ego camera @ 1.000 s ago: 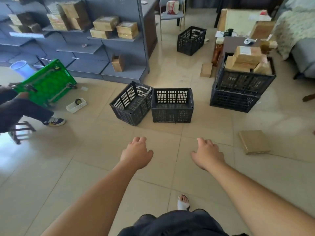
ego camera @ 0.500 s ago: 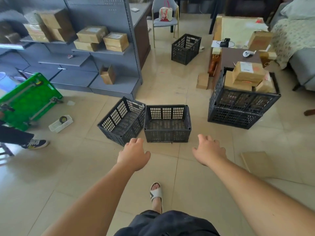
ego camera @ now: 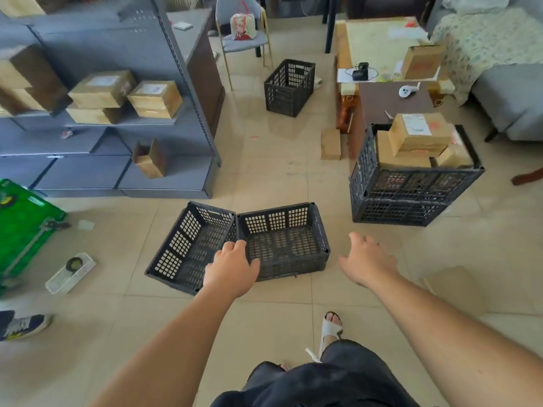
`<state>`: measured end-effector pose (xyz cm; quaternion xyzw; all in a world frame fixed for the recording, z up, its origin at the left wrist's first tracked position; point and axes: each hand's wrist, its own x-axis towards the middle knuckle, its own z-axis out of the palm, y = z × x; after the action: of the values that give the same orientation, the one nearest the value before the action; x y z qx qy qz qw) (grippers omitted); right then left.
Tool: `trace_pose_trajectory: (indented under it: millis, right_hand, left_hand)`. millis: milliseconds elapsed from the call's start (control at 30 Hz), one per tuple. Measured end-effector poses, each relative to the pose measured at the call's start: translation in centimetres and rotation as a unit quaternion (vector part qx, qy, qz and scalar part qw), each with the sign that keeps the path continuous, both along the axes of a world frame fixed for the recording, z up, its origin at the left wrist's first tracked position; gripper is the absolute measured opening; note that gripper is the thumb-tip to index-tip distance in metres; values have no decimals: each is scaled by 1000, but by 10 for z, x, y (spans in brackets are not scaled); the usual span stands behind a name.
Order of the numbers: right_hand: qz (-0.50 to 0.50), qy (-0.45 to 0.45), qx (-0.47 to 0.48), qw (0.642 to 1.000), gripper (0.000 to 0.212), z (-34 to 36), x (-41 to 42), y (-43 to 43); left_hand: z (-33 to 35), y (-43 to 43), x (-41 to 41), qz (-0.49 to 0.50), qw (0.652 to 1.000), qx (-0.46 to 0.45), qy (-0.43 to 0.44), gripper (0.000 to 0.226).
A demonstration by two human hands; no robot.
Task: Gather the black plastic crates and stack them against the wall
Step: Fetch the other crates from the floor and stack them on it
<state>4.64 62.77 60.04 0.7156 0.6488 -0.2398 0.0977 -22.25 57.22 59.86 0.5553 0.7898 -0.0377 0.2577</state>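
Observation:
Two empty black plastic crates stand side by side on the tiled floor just ahead: a left crate (ego camera: 188, 245) turned at an angle and a right crate (ego camera: 286, 239). My left hand (ego camera: 232, 267) hovers over the near corners where they meet, fingers apart, holding nothing. My right hand (ego camera: 367, 261) is open in the air just right of the right crate. A third empty crate (ego camera: 289, 86) stands farther back. At the right, two stacked crates (ego camera: 411, 189) carry cardboard boxes.
Grey shelving (ego camera: 117, 118) with cardboard boxes lines the left. A green cart (ego camera: 20, 227) and another person's shoe (ego camera: 20, 326) are at the far left, with a small white tray (ego camera: 70, 273) nearby. A low table (ego camera: 390, 104), a chair (ego camera: 244, 39) and flat cardboard (ego camera: 449, 283) stand around.
I have stepped forward, so the two near crates now lie right under my hands. Both hands have reached toward them; the left is now over their near corners.

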Motion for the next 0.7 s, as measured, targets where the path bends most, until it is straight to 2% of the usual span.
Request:
trace_pose_trajectory:
  millis: [167,333,533,700]
  right_hand:
    - [10,1,-13,1000,57,-16,-1,88]
    - [27,0,-42,999,63,-28,-2,175]
    - [32,-18,-70,997,62,-51,-11,250]
    - [-14,-2,-102,995,63,-71,-36,296]
  left_hand:
    - [-9,76,-4,16,1000,-10,9,63]
    - [-11,146,-19,74,997,-19,-8,65]
    - [-27,203,-38,126,991,-44,-14,65]
    - [-55,250,-64,133,988,-74,-31,62]
